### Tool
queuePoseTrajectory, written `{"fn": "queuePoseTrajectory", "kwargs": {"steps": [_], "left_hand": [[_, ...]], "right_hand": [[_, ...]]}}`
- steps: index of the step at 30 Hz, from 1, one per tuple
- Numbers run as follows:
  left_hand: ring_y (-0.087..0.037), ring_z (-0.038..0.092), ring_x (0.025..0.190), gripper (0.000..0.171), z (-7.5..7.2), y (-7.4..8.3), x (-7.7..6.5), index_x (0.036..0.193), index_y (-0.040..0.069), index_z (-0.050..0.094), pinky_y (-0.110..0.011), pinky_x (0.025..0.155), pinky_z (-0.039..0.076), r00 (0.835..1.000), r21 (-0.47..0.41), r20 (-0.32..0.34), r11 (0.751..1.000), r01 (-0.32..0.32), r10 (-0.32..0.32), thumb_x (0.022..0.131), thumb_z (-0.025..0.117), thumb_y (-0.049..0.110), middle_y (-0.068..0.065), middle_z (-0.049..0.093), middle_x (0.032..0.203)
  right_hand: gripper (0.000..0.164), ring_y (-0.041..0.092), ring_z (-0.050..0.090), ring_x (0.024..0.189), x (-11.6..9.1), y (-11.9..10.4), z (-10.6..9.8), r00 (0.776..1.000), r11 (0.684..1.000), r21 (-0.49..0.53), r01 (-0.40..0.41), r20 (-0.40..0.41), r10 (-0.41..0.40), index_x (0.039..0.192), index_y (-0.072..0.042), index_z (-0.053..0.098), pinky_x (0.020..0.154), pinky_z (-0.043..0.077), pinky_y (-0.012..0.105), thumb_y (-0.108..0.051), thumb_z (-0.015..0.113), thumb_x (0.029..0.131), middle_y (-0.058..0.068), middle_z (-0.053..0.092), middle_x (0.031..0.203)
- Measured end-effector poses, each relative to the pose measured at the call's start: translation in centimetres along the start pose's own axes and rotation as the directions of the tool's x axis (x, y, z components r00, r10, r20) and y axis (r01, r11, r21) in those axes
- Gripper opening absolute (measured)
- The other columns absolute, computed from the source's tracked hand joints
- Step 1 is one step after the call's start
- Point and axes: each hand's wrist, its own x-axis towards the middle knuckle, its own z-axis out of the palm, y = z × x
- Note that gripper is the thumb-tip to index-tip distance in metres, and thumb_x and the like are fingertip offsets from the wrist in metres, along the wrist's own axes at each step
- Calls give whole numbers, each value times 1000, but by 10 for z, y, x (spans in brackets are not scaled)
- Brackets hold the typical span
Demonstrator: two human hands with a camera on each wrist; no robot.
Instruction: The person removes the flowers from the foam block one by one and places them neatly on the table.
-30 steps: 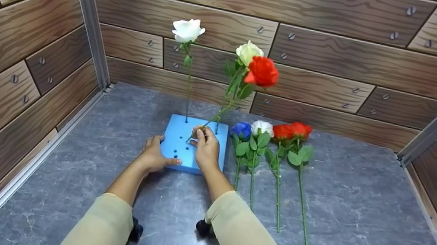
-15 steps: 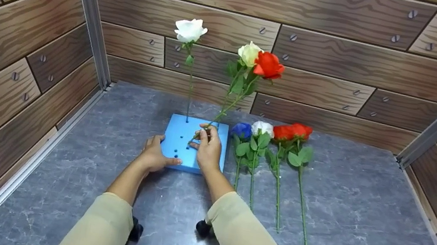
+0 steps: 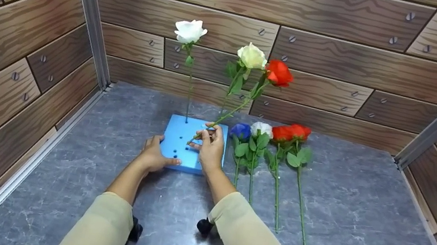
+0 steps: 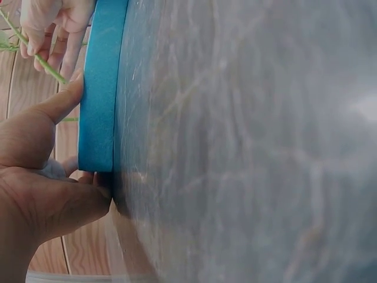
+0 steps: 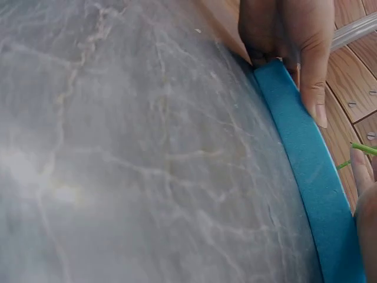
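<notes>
My right hand (image 3: 210, 149) pinches the lower stem of a red rose (image 3: 279, 73), which leans right and away over the blue block (image 3: 176, 129). Its cut stem end hangs just above the block's top, near a hole. At the block's near left corner my left hand (image 3: 151, 156) grips it, thumb on top and fingers along the side; the left wrist view shows this thumb on the block's edge (image 4: 99, 88). A white rose (image 3: 190, 31) stands upright in a back left hole, and a pale yellow rose (image 3: 252, 56) stands at the back right.
Right of the block lie a blue rose (image 3: 241, 131), a white rose (image 3: 261, 130) and two more red roses (image 3: 300, 131), stems toward me. Wood-patterned walls (image 3: 342, 59) enclose the grey marbled table (image 3: 361, 215) at the back and sides.
The red rose's bloom has swung right, away from the pale yellow one, and its stem tilts more. My right hand has shifted slightly right; the left hand and block stay put.
</notes>
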Motion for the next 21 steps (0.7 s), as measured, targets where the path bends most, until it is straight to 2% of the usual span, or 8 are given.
{"fn": "queuePoseTrajectory", "kwargs": {"steps": [6, 14, 21], "left_hand": [[-45, 18, 167, 108, 1, 0, 0, 172, 8, 19, -60, 134, 28, 1000, -7, -3, 1000, -2, 2, 93, 89, 32, -24, 15, 178], [-46, 17, 167, 109, -1, 1, -1, 172, 8, 17, -60, 133, 29, 1000, -38, 18, 999, -13, 13, 92, 89, 29, -24, 12, 178], [-47, 18, 166, 109, 0, 0, -3, 172, 8, 17, -60, 133, 29, 1000, -64, 20, 998, -18, 19, 93, 89, 28, -25, 12, 177]], "right_hand": [[20, 19, 69, 91, -6, -8, -7, 999, 998, 53, -39, 26, 38, 132, -8, 56, 81, 69, 50, -4, 52, 113, 5, 66, 103], [26, 19, 68, 89, -16, -13, -21, 998, 999, 19, -49, 34, 48, 135, -6, 57, 78, 69, 49, 0, 58, 110, 14, 69, 106], [29, 18, 69, 87, -23, -18, -32, 999, 999, -4, -46, 16, 46, 136, -6, 58, 74, 69, 41, 2, 60, 108, 5, 66, 100]]}}
